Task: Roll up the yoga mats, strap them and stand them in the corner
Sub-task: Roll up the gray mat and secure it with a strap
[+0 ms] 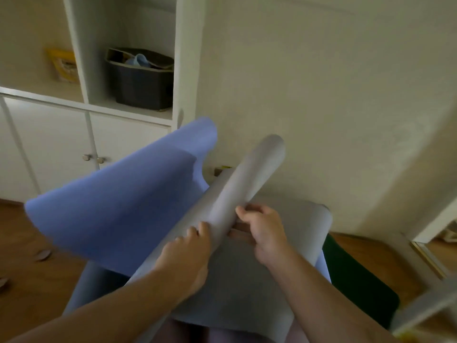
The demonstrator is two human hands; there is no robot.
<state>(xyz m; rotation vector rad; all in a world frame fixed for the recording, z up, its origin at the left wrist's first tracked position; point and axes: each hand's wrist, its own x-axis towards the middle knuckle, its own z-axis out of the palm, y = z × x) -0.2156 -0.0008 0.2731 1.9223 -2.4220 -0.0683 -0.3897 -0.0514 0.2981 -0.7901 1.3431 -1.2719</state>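
- Rolling is the step in hand: the mat (pixel 153 214) is partly wound into a grey tube that runs from near centre up toward the far wall (pixel 321 95), held off the floor (pixel 32 256) over the person's lap.
- The left hand (pixel 188 253) lies on the near part of the tube, fingers (pixel 197 231) curled over its top, gripping it.
- The right hand (pixel 264 231) grips the tube just to the right, fingers wrapped round its upper side, thumb tucked beneath.
- The mat is blue on one face, grey on the other; its loose end flares out to the left as a broad blue sheet, curling at its far edge, while more grey material drapes to the right and near.
- The tube looks slack and uneven, wider at its far end, so I judge the roll loose.
- Next, as I see it: tighten the core, keep the edges square, and feed that blue flap in.
- No strap in sight.
- Far left, a white cabinet (pixel 61 134) with a dark bin (pixel 141 87) on its shelf.
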